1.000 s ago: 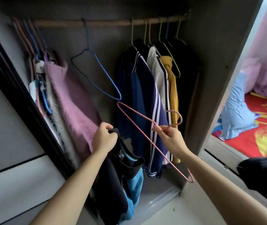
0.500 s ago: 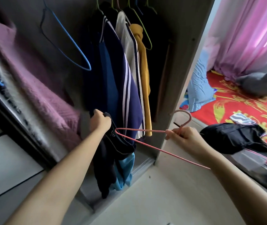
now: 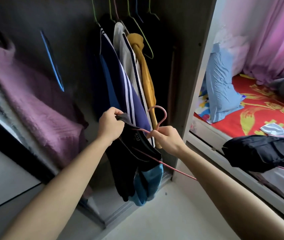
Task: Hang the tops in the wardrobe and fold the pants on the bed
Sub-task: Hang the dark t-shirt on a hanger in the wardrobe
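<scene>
My left hand grips the collar of a black and blue top that hangs down in front of the open wardrobe. My right hand pinches the neck of a pink wire hanger, just below its hook. One arm of the hanger runs inside the top's neck opening; the other arm sticks out below my right wrist. Dark pants lie in a heap on the bed's near edge.
Several tops hang inside the wardrobe: navy striped, white, mustard. A purple garment hangs at the left beside an empty blue hanger. A light blue pillow and pink curtain are by the bed.
My right hand has moved left, close to my left hand, and slid one arm of the pink hanger into the top's neck opening. The view has shifted slightly.
</scene>
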Demonstrator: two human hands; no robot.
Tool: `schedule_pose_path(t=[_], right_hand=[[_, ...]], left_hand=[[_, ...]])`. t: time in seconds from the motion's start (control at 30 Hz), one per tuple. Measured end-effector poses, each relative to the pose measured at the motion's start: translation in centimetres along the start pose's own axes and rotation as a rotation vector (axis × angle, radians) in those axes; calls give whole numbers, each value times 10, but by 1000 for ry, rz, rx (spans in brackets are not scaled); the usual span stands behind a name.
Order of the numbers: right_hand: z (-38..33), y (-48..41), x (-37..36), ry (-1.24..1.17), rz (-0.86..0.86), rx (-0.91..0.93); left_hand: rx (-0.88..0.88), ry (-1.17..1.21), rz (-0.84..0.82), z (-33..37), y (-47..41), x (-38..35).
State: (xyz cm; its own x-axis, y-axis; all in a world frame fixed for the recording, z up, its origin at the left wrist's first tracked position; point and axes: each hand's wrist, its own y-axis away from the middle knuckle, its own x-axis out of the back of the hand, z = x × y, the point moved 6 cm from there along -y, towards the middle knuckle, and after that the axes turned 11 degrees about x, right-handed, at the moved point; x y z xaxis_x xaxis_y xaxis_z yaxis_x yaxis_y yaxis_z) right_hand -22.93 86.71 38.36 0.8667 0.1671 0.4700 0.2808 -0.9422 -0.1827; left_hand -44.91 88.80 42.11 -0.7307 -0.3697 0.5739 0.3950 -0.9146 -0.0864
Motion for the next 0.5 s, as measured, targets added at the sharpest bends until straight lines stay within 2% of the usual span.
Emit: schedule_pose_path(t=[0.1,0.3,0.37,0.43,0.5], right_hand=[[-14,-2,11,-88,31,76],[-13,2,20,-192,6,109],[-12,0,25,-235,17,123],[-14,-2,28,-299,11,146],[-17,-3,27,-366,-20,176]], left_hand=[[4,-3,30,7,2,7],[33,109,109,21,21,1],[-91,-41,188,31,31,0],[-283,-331,325,40,37,0],[-361,-486,336,41,35,0]])
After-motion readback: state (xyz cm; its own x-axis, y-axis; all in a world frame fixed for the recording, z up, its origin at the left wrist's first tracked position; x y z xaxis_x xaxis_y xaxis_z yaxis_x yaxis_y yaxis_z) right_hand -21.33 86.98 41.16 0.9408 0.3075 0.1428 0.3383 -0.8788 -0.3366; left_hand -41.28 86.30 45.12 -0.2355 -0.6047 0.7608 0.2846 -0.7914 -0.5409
